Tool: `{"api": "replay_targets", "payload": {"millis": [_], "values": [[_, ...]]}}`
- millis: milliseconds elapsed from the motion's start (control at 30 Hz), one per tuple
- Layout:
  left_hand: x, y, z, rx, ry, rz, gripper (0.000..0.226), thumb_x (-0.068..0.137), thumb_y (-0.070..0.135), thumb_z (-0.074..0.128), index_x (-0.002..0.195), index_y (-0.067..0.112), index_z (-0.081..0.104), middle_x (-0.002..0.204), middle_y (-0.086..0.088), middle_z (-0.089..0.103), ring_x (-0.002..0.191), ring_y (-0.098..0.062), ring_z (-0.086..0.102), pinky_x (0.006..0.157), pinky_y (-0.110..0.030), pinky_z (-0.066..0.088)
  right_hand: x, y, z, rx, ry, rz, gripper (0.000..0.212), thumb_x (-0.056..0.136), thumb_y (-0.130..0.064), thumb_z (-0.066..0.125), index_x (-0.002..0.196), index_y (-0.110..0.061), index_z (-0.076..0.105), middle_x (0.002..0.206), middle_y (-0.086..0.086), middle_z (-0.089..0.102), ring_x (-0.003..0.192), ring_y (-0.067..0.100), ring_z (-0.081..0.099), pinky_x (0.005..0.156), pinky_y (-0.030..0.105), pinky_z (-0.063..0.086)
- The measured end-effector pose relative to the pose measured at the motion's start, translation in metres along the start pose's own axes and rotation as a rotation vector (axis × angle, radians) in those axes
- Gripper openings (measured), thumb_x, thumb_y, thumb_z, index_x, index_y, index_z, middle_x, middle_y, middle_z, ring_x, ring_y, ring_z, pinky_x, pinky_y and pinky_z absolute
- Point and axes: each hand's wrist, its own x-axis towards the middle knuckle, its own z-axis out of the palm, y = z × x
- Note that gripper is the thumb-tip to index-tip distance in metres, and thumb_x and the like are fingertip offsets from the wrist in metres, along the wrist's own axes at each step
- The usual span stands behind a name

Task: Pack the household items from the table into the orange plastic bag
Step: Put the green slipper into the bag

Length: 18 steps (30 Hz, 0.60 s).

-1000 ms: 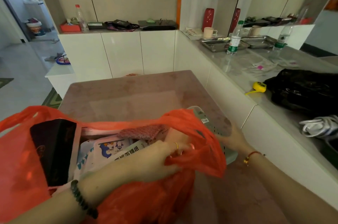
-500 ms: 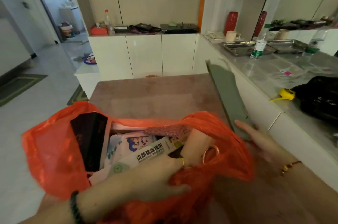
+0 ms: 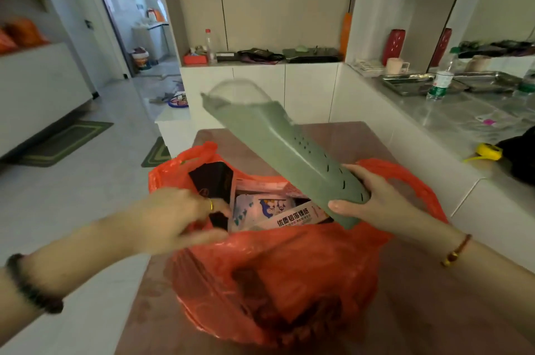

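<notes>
Orange plastic bag (image 3: 289, 276): nearly full. My right hand (image 3: 373, 204) clasps long grey-green perforated plastic tray (image 3: 278, 149), unpacked; left hand (image 3: 176, 215) pinches bag rim.

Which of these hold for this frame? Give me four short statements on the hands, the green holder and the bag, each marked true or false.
1. The right hand holds the green perforated holder by its lower end. True.
2. The holder lies flat on the table. False: it is raised, slanting above the orange bag.
3. The left hand is at the bag's near rim, beside a black pouch. True.
4. The bag is empty. False: packets and a printed box are inside.
</notes>
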Motion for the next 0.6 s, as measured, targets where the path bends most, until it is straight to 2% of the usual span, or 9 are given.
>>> {"api": "replay_targets", "payload": {"millis": [67,100,200,267,367,433,500,533,600], "values": [[-0.006,-0.009,-0.008,0.045,0.140,0.026,0.059,0.090,0.059,0.014,0.114,0.028,0.058,0.082,0.010,0.072,0.073,-0.006,0.059,0.049,-0.021,0.048,0.001,0.010,-0.005,-0.115,-0.015,0.008,0.062,0.065,-0.022,0.082,0.118,-0.030,0.050,0.108,-0.015,0.060,0.093,-0.012,0.058,0.074,0.012,0.050],[-0.006,-0.018,-0.010,0.120,0.210,0.016,0.064,0.091,0.057,0.010,0.117,0.025,0.059,0.085,0.007,0.073,0.062,-0.007,0.062,0.044,-0.022,0.047,-0.001,0.013,-0.010,-0.164,-0.035,0.008,0.063,0.066,-0.024,0.080,0.119,-0.029,0.048,0.109,-0.015,0.058,0.093,-0.015,0.056,0.074,0.008,0.048],[-0.010,-0.038,-0.013,0.274,0.264,0.040,0.073,0.093,0.054,0.004,0.118,0.019,0.062,0.090,-0.001,0.074,0.045,-0.017,0.063,0.041,-0.024,0.047,-0.009,0.016,-0.023,-0.242,-0.119,0.000,0.067,0.055,-0.051,0.078,0.114,-0.042,0.046,0.113,-0.021,0.055,0.101,-0.015,0.052,0.077,0.004,0.046],[-0.011,-0.053,-0.014,0.333,0.270,0.068,0.072,0.092,0.056,0.005,0.121,0.019,0.059,0.091,-0.003,0.074,0.048,-0.021,0.065,0.041,-0.026,0.048,-0.013,0.019,-0.031,-0.276,-0.153,0.015,0.075,0.045,-0.069,0.074,0.110,-0.050,0.042,0.110,-0.026,0.057,0.102,-0.017,0.051,0.077,0.001,0.042],[-0.013,-0.069,-0.024,0.328,0.327,0.119,0.071,0.091,0.059,0.006,0.127,0.021,0.054,0.094,-0.004,0.073,0.062,-0.022,0.069,0.044,-0.030,0.053,-0.012,0.024,-0.032,-0.407,-0.203,-0.007,0.080,0.040,-0.081,0.066,0.110,-0.053,0.040,0.112,-0.035,0.054,0.107,-0.017,0.047,0.083,0.000,0.039],[-0.013,-0.073,-0.030,0.347,0.355,0.156,0.069,0.091,0.057,0.009,0.125,0.020,0.056,0.090,-0.002,0.073,0.055,-0.021,0.067,0.042,-0.027,0.049,-0.008,0.021,-0.023,-0.436,-0.256,-0.026,0.078,0.046,-0.076,0.068,0.113,-0.052,0.038,0.117,-0.033,0.049,0.110,-0.018,0.044,0.085,-0.001,0.037],[-0.010,-0.074,-0.037,0.369,0.335,0.136,0.060,0.091,0.054,0.017,0.126,0.020,0.054,0.094,-0.004,0.071,0.042,-0.020,0.060,0.037,-0.026,0.045,-0.002,0.018,-0.012,-0.452,-0.304,-0.027,0.077,0.058,-0.051,0.079,0.121,-0.045,0.036,0.122,-0.026,0.045,0.110,-0.018,0.041,0.085,-0.003,0.033],[-0.008,-0.074,-0.038,0.379,0.322,0.108,0.055,0.090,0.050,0.025,0.128,0.020,0.051,0.101,-0.006,0.069,0.038,-0.020,0.057,0.032,-0.025,0.040,0.001,0.017,-0.007,-0.472,-0.320,-0.032,0.077,0.064,-0.039,0.080,0.126,-0.039,0.036,0.125,-0.023,0.044,0.112,-0.015,0.042,0.086,-0.003,0.032],[-0.003,-0.073,-0.040,0.386,0.312,-0.019,0.052,0.089,0.043,0.036,0.137,0.022,0.039,0.123,-0.012,0.059,0.046,-0.022,0.061,0.032,-0.020,0.028,0.006,0.017,0.000,-0.588,-0.346,-0.079,0.080,0.070,-0.035,0.076,0.136,-0.031,0.032,0.132,-0.019,0.040,0.118,-0.006,0.040,0.097,0.003,0.028]]}}
